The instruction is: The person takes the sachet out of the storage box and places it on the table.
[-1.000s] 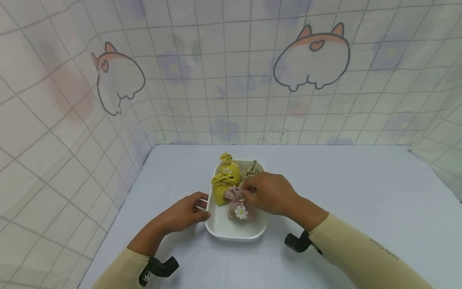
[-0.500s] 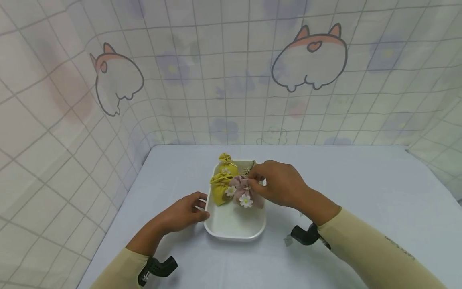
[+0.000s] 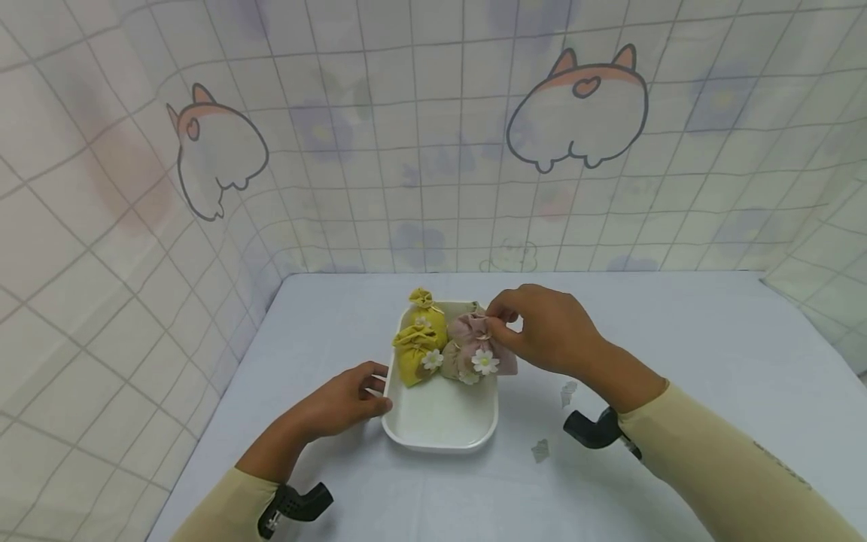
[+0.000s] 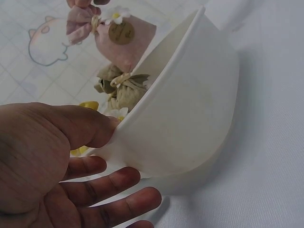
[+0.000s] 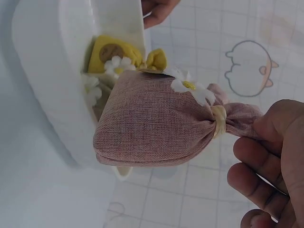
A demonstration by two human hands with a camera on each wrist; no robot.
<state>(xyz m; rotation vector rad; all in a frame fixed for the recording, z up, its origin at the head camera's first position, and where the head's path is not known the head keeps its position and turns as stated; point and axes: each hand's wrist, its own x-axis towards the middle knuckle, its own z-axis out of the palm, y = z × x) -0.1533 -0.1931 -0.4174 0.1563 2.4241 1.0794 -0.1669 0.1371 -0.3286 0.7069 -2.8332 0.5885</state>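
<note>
In the head view, my right hand [image 3: 549, 327] pinches the gathered neck of a pink cloth drawstring pouch [image 3: 467, 331] with a white flower. It hangs over the right side of a white tray [image 3: 440, 444]; the right wrist view shows thumb and fingertips on the pouch [image 5: 152, 123] above its cream tie. My left hand [image 3: 342, 399] rests at the tray's left wall, thumb at the rim and fingers extended along the outside [image 4: 114, 199]. Inside the tray are two yellow pouches [image 3: 409, 361] and beige-green pouches [image 4: 126, 92], partly hidden behind the pink one.
A white cloth-covered table [image 3: 643, 339] carries the tray. Small grey patches [image 3: 540, 450] show on the cloth right of the tray. Behind hangs a checked curtain [image 3: 420, 188] with cartoon animals. Black wrist-camera mounts [image 3: 592, 429] project from both forearms.
My right hand has lifted the pink pouch from the tray's front middle, moving it up and right over the right edge. A beige pouch has come into view beneath. My left hand stays put.
</note>
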